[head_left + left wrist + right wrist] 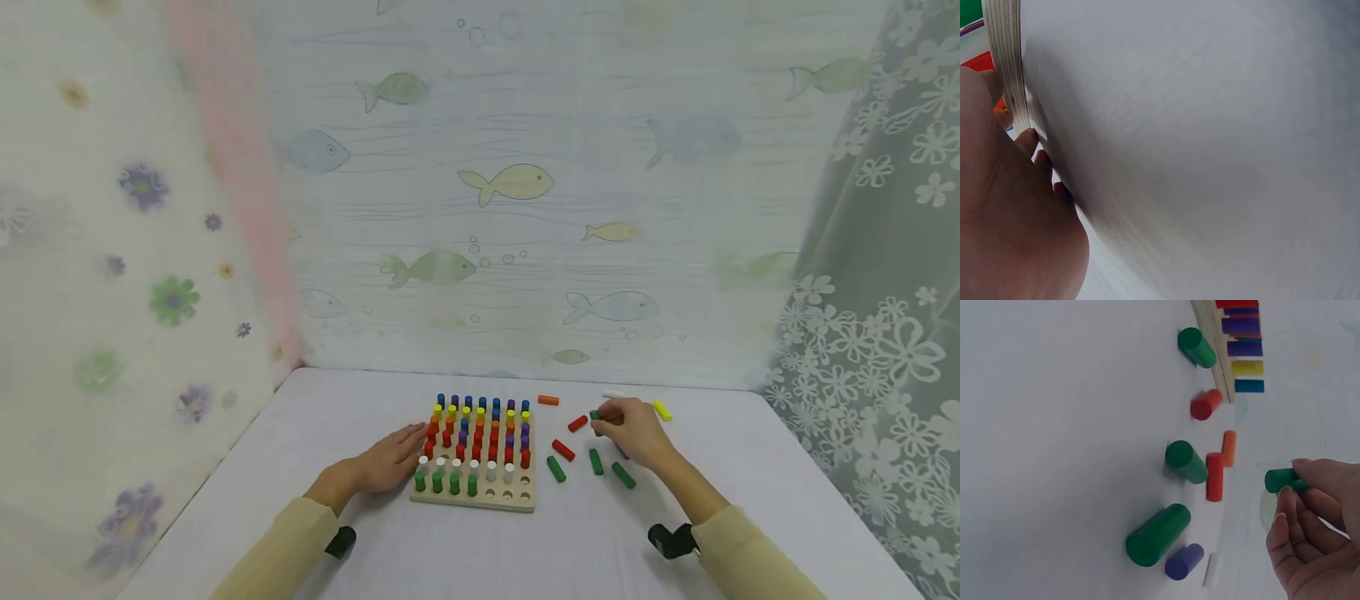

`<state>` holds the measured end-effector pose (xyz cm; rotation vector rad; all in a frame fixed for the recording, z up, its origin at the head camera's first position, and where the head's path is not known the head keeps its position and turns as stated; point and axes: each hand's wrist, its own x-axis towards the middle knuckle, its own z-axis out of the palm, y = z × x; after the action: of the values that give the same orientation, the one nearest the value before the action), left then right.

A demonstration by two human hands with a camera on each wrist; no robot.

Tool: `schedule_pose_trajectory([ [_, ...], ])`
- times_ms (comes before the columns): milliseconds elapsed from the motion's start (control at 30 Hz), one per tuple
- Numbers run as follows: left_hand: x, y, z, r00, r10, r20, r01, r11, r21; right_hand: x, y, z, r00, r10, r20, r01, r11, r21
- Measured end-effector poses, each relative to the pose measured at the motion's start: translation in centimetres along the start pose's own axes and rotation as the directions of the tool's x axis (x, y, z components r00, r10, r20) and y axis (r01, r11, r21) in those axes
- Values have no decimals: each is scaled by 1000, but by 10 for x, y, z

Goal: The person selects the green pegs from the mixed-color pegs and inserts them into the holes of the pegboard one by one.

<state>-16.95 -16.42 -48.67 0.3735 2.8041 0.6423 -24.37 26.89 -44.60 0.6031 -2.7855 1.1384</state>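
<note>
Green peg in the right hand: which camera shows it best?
The right wrist view: the green peg appears larger there, pinched by the right hand. The head view shows it tiny, partly covered; the left wrist view misses it.

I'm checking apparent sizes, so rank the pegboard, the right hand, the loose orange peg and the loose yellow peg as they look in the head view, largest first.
1. Pegboard
2. Right hand
3. Loose orange peg and loose yellow peg: too alike to rank.
</note>
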Motion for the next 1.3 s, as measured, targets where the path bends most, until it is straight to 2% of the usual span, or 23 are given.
schedule_pose_trajectory([
  [267, -1, 2, -1, 1000, -3, -8, 2, 1000, -25, -7, -13, 4, 1000, -12, 2, 12, 999, 40],
  [433, -1, 1, 2, 1000, 10, 10, -9, 1000, -7, -14, -22, 9, 1000, -28, 11, 27, 998, 58],
  [667, 3, 0, -1, 1000, 8, -7, -8, 1000, 4, -15, -36, 13, 998, -68, 13, 67, 996, 58],
  [900, 7, -7, 1, 1000, 28, 1, -28, 999, -29, -19, -47, 16, 997, -57, 43, 52, 994, 95],
  [1067, 7, -8, 0, 999, 45, -11, -45, 998, -33, -21, -54, 19, 994, -93, 59, 84, 987, 139],
  [1300, 3, -3, 1, 1000, 22, 5, -21, 1000, -17, -27, -58, 25, 986, -140, 94, 120, 974, 191],
])
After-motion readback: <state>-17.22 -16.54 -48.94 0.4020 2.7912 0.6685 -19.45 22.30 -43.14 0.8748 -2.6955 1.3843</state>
